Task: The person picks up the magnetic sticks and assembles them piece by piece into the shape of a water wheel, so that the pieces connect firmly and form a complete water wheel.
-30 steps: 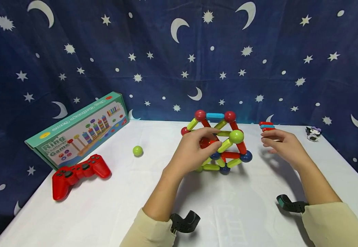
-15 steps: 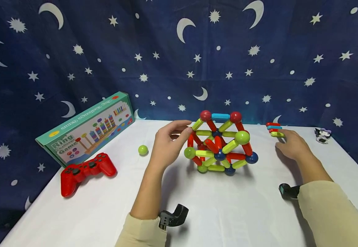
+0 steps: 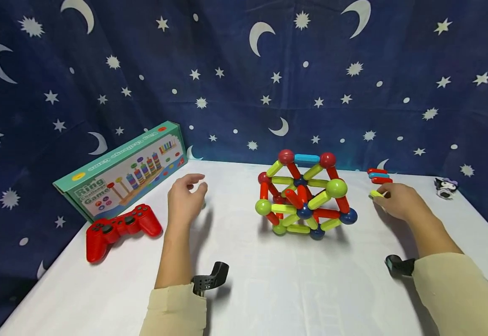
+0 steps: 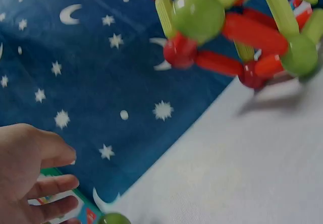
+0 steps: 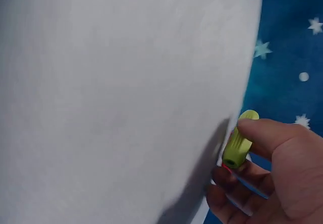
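My right hand (image 3: 403,201) pinches a yellow-green magnetic rod (image 5: 239,141) between thumb and fingers, just off the table. In the head view, two red rods and a blue rod (image 3: 379,175) lie behind that hand. My left hand (image 3: 186,198) is over the left part of the table with relaxed fingers and nothing in its grasp. It largely hides a loose green ball (image 4: 115,219), which shows at the bottom of the left wrist view. Between the hands stands a structure of magnetic rods and balls (image 3: 304,212) in red, green and blue, touched by neither hand.
A red game controller (image 3: 122,228) lies at the left, in front of a green Ring Challenge Game box (image 3: 119,172). At the far right sits a small black-and-white figure (image 3: 446,187). A dark blue curtain (image 3: 227,84) with moons and stars hangs behind the white table (image 3: 269,284).
My left hand has left the structure and moved left to the green ball. My right hand has reached the rods at the right and picked up a yellow-green one.
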